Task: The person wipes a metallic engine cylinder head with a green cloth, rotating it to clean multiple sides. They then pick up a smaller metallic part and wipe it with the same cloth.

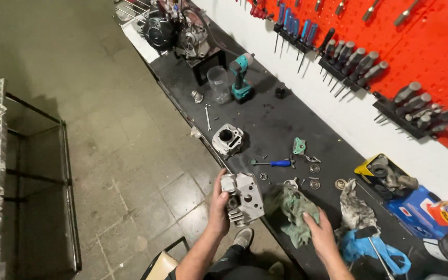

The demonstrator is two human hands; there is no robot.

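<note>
My left hand (218, 206) grips a grey metal cylinder head (245, 198) by its left side, holding it at the near edge of the black workbench (265, 124). Resting on a crumpled green rag (292, 210) just right of the head, my right hand (321, 234) has its fingers closed on the cloth. A finned engine cylinder (227, 140) stands on the bench beyond the head. A blue-handled screwdriver (276, 163) lies between them, with a green gasket piece (299, 146) and small round metal parts (315, 176) to its right.
A teal cordless drill (241, 78) and clear cup (219, 83) stand farther along the bench, before an engine block (175, 28). A red pegboard (390, 41) holds screwdrivers. Grey rag (356, 210), blue cloth (369, 249) and a parts tray (387, 173) lie right. A metal frame rack (37, 181) stands left.
</note>
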